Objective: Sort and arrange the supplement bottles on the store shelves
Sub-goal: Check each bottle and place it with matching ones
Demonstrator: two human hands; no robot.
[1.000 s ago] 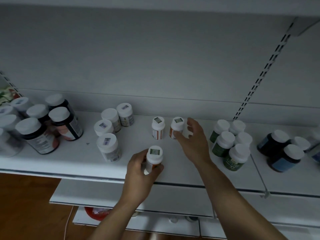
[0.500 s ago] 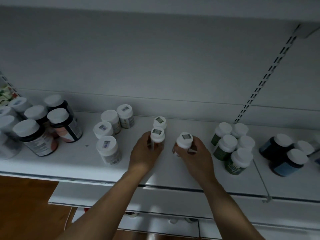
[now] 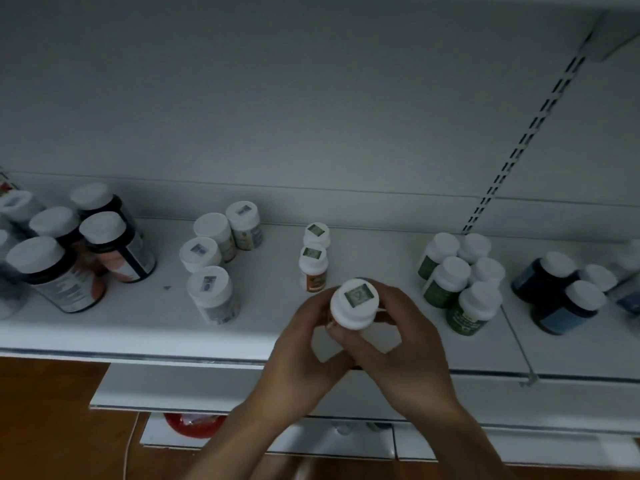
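Observation:
A small orange-labelled bottle [image 3: 354,303] with a white cap is held above the front of the white shelf [image 3: 138,327]. My left hand [image 3: 304,348] and my right hand [image 3: 398,337] both grip it from either side, fingers curled round its body. Just behind it two more bottles of the same kind stand in a line, one [image 3: 313,268] in front and one [image 3: 317,234] at the back.
Large dark bottles [image 3: 104,247] crowd the shelf's far left, several pale white-capped bottles [image 3: 211,292] stand left of centre, green bottles [image 3: 460,278] right of centre, blue bottles [image 3: 561,296] at far right. A slotted upright [image 3: 519,147] runs up the back wall. Lower shelves show below.
My left hand let go of the bottle it set behind, leaving two in a line. Both hands came together on the third bottle and drew it toward the shelf's front.

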